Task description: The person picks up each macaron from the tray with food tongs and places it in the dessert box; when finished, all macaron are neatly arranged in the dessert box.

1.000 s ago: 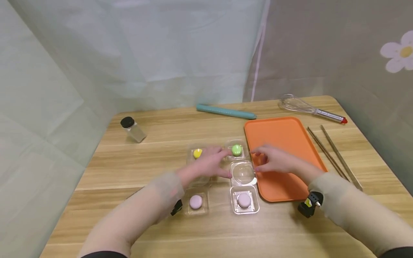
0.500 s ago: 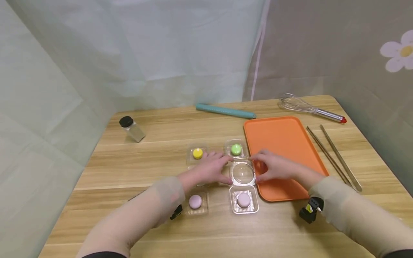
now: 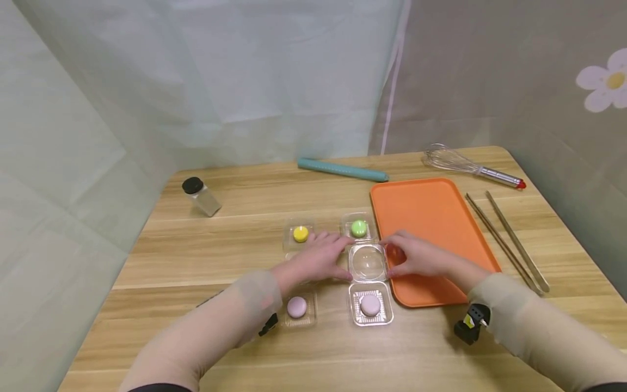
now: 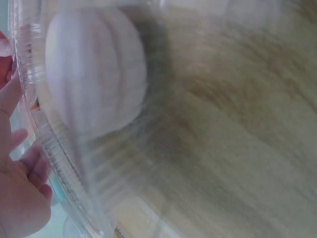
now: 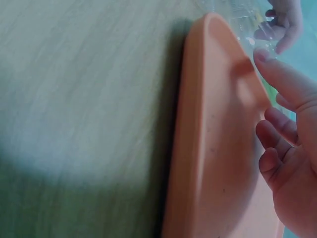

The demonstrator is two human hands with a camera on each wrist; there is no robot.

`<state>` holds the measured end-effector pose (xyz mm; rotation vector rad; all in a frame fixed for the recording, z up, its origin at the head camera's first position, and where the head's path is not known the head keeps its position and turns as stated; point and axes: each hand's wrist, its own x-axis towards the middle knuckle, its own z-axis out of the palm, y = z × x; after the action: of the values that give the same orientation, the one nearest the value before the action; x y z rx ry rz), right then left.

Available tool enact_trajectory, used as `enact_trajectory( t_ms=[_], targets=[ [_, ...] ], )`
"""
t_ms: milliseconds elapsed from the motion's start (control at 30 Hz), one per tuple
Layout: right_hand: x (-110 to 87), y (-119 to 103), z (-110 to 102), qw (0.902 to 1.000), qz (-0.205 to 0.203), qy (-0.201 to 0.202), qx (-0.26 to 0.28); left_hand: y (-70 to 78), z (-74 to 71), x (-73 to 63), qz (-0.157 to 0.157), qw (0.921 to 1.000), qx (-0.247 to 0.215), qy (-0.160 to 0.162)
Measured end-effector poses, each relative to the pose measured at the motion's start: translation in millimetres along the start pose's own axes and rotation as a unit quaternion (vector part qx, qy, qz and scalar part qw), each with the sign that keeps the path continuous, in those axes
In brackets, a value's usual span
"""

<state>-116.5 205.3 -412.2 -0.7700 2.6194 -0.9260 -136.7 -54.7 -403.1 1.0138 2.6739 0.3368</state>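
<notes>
In the head view, an opened clear plastic box point(image 3: 388, 320) holds a pale lilac macaron point(image 3: 370, 305), and its domed lid point(image 3: 369, 263) lies folded back behind it. My left hand point(image 3: 318, 258) has thumb and forefinger at the left corners of that lid. Opposite, my right hand point(image 3: 416, 255) holds thumb and forefinger at the right corners, over the edge of the orange tray point(image 3: 431, 218). A second box with a lilac macaron point(image 3: 296, 307) sits below my left hand; it fills much of the left wrist view. Part of its lid is hidden under that hand.
Behind the hands, two more clear boxes hold a yellow macaron point(image 3: 301, 234) and a green macaron point(image 3: 359, 228). A teal rolling pin point(image 3: 343, 170), a whisk point(image 3: 472, 166) and a black-capped jar point(image 3: 202, 197) lie farther back. Two thin sticks point(image 3: 514, 239) lie right of the tray.
Both hands came down and inward to the lid's corners, the left moving slightly toward me. Over the last half second they stay nearly still; the lid shifts very slightly.
</notes>
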Motion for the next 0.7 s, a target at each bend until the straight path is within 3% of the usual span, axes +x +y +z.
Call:
enact_trajectory(
  t_ms=[167, 500, 700],
  targets=[
    [0.7, 0.5, 3.0, 0.9999, -0.009, 0.008, 0.0, 0.9, 0.4, -0.4, 0.009, 0.9997, -0.022, 0.009],
    [0.5, -0.9, 7.3, 0.9993, -0.011, 0.018, 0.031, 2.3, 4.8, 1.2, 0.041, 0.991, -0.128, 0.009],
    [0.9, -4.5, 8.2, 0.9968, -0.004, 0.021, 0.077, 5.4, 3.8, 2.1, 0.058, 0.9878, -0.143, 0.022]
  ],
)
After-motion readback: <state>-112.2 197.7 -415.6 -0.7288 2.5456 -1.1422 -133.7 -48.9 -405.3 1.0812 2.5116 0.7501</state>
